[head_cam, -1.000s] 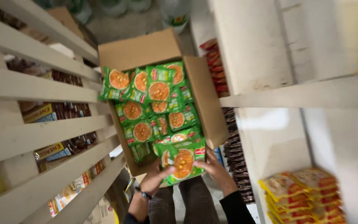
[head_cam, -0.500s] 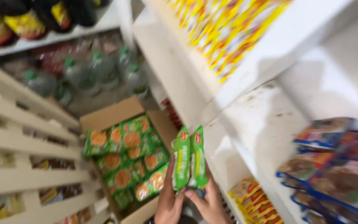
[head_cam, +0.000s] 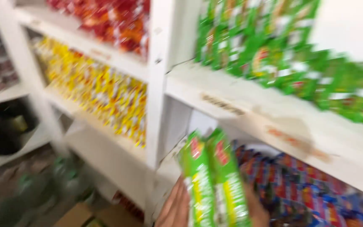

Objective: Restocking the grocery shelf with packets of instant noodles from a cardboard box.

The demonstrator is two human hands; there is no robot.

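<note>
Both my hands hold up two green snack packets (head_cam: 213, 180) edge-on, low in the middle of the blurred view. My left hand (head_cam: 175, 208) presses against their left side and my right hand (head_cam: 255, 208) shows behind their right side. The packets are raised in front of a white shelf unit (head_cam: 232, 98). On the shelf above stands a row of similar green packets (head_cam: 274, 46). Blue and red packets (head_cam: 307, 193) fill the shelf just behind my right hand.
Yellow packets (head_cam: 97, 88) and red packets (head_cam: 110, 19) fill shelves at upper left. Dark bottles (head_cam: 5, 126) stand on a far-left shelf. Green-capped bottles (head_cam: 34, 185) sit low on the floor. The cardboard box (head_cam: 85, 214) edge shows at the bottom.
The view has swung up from the open box on the floor to the shelves. My hands have lifted the two green packets out of the box and up toward the shelf.
</note>
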